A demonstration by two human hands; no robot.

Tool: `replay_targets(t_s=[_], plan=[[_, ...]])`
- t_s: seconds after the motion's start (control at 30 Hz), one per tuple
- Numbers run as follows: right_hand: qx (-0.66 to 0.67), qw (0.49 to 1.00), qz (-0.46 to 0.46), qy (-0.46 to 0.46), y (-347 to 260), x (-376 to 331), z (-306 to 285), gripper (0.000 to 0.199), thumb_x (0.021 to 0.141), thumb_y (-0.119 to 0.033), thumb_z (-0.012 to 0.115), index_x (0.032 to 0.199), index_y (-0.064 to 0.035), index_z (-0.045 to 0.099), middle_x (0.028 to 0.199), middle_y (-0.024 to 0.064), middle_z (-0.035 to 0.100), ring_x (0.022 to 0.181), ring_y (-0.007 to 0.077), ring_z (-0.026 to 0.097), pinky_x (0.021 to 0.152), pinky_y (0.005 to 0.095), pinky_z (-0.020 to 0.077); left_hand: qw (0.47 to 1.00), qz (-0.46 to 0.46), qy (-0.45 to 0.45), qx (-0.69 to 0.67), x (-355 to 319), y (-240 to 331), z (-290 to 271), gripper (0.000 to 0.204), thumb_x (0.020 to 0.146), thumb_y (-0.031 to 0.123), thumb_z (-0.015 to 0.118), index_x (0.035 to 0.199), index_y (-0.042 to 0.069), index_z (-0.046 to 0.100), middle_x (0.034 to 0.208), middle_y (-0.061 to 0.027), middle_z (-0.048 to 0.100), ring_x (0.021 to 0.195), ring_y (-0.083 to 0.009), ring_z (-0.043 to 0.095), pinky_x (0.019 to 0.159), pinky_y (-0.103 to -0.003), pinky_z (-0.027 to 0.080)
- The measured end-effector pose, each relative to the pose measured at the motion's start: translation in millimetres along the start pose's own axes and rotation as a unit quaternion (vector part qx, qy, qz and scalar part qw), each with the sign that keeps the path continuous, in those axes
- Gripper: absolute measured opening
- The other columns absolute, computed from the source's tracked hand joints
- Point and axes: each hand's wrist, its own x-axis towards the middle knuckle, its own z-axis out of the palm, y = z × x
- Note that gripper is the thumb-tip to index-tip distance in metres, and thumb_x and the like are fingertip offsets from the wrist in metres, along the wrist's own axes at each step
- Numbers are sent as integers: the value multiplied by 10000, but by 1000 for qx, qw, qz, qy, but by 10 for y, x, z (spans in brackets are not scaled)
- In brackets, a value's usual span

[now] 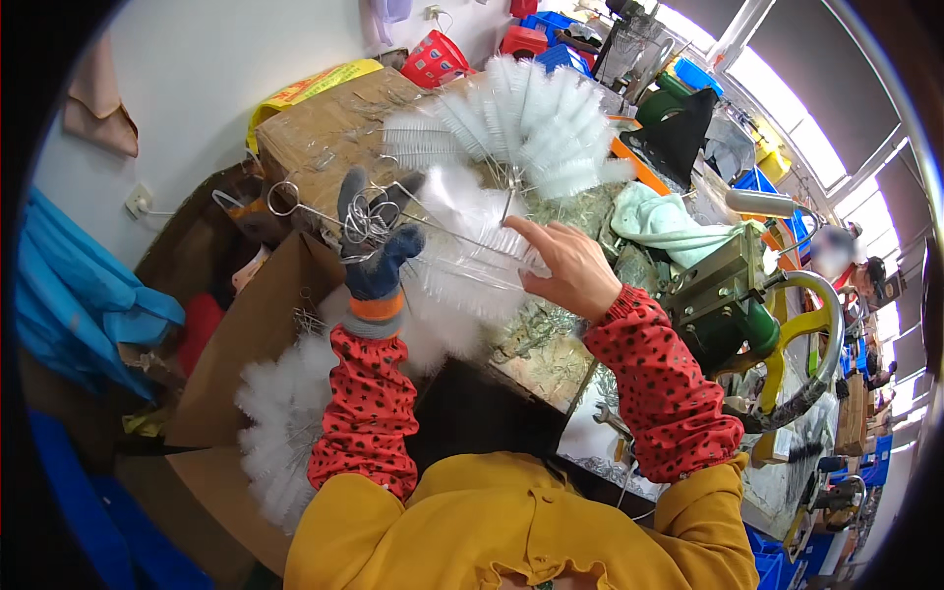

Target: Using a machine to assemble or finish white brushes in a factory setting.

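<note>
My left hand [377, 264], in a dark blue-grey glove with an orange band, is closed round a bundle of white-bristled wire brushes [462, 285]. Their looped wire handles [366, 218] stick out above the glove, one reaching up to the left. My right hand [572, 264] is bare, with index finger and thumb apart, close to the bristled ends. Whether a fingertip touches a wire I cannot tell. Beyond both hands, a fanned pile of similar white brushes [536, 123] lies on the workbench.
An open cardboard box [231, 344] stands at left, with more white brushes [285, 418] beside my left sleeve. A green machine with a yellow handwheel [777, 364] stands at right. A pale green cloth [664, 221] and wrench [612, 421] lie nearby. Another person [867, 280] is far right.
</note>
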Motion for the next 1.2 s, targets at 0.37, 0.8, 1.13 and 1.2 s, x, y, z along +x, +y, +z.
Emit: replay_targets(t_s=[0.37, 0.8, 1.13, 1.2], plan=[[52, 986, -22, 155, -232, 347, 650, 478, 657, 36, 497, 1132, 20, 449, 1095, 176, 466, 1027, 329, 474, 802, 376, 440, 977, -118, -161, 79, 32, -161, 264, 650, 637, 171, 770, 1154, -22, 427, 1137, -120, 514, 1071, -203, 472, 934, -323, 365], [349, 928, 7, 133, -205, 694, 359, 897, 778, -214, 623, 1346, 42, -22, 1391, 234, 174, 1273, 315, 243, 1038, 360, 192, 984, -54, -120, 119, 67, -79, 9, 358, 748, 165, 672, 1035, -4, 542, 1085, -120, 546, 988, -221, 526, 835, -334, 425], [61, 987, -134, 58, -847, 794, -129, 420, 844, -130, 443, 1215, 51, 365, 1216, 214, 438, 1209, 326, 333, 1000, 421, 268, 978, -84, 7, -189, -182, -446, -382, 407, 895, 205, 402, 1224, -32, 372, 1184, -179, 459, 959, -194, 481, 764, -275, 432], [152, 962, -216, 62, -703, 668, -339, 399, 828, -86, 445, 1199, 47, 384, 1218, 222, 434, 1183, 313, 371, 979, 412, 296, 977, -80, -73, -186, -145, -425, -612, 420, 889, 215, 417, 1190, -76, 374, 1148, -217, 463, 836, -174, 480, 654, -230, 428]])
